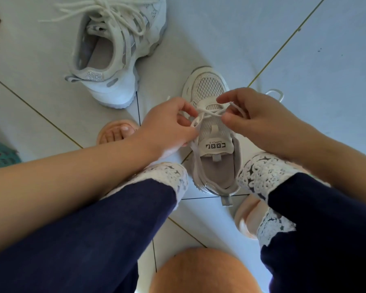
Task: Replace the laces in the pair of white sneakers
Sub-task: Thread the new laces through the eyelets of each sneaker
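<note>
I sit over a white tiled floor (230, 34) with one sneaker (212, 132) upright between my shins, toe pointing away from me and its printed tongue (217, 145) facing up. My left hand (167, 125) is narrowed at the shoe's left edge, fingers pinching a strand of the white lace (209, 112) where it meets the eyelets. My right hand (260, 121) pinches the other end between thumb and forefinger just above the toe mesh, the loose tail arching over my knuckles. The lace crosses once over the lower tongue between my hands. The second sneaker (112, 51) stands well apart, up and to the left, heel toward me, its laces (106, 11) in place and lying loose over the top. My foot in a peach sandal (114, 132) rests beside my left wrist, and a teal basket (0, 155) sits at the left edge.
</note>
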`<action>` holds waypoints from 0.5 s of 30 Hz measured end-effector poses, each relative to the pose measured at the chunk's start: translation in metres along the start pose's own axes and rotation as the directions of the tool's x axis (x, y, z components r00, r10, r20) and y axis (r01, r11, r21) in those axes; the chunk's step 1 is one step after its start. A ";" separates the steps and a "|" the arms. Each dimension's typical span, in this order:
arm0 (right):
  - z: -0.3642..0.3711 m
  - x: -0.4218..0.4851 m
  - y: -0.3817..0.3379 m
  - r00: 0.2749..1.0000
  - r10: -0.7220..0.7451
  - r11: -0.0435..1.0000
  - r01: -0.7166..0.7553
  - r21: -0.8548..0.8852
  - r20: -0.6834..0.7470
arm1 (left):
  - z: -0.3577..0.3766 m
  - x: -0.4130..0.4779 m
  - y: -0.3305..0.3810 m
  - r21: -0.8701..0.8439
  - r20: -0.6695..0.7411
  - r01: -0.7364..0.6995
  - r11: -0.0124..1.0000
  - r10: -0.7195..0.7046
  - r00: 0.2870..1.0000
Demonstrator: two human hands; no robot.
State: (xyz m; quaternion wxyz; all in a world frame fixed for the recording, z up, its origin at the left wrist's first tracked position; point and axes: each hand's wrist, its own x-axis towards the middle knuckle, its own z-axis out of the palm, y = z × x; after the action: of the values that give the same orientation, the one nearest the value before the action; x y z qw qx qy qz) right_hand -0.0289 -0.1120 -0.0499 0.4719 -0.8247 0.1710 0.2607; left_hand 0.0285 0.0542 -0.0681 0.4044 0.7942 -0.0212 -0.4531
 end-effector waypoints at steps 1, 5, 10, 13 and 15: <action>0.000 0.000 0.001 1.000 0.017 0.999 -0.017 0.036 0.006 | 0.001 -0.001 0.000 0.045 0.002 -0.030 0.999 0.030 1.000; -0.001 0.001 0.005 1.000 0.029 0.994 -0.029 0.107 0.007 | 0.000 -0.004 0.001 0.167 -0.045 -0.109 0.980 0.118 0.992; 0.002 0.003 0.005 0.999 -0.034 0.994 0.032 -0.108 -0.019 | 0.001 0.003 0.007 0.469 -0.086 -0.149 0.870 0.213 0.973; 0.000 0.005 0.003 0.999 -0.033 0.986 0.029 -0.167 -0.018 | 0.002 0.008 0.011 0.524 -0.061 -0.193 0.830 0.262 0.963; -0.002 0.005 0.002 0.999 -0.044 0.983 0.047 -0.175 0.022 | 0.003 0.009 0.011 0.491 -0.051 -0.183 0.852 0.238 0.970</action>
State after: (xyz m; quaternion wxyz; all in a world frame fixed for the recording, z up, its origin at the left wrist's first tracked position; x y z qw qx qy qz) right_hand -0.0250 -0.1152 -0.0536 0.4049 -0.8643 0.1241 0.2713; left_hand 0.0355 0.0417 -0.0680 0.2412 0.8863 -0.1981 -0.3420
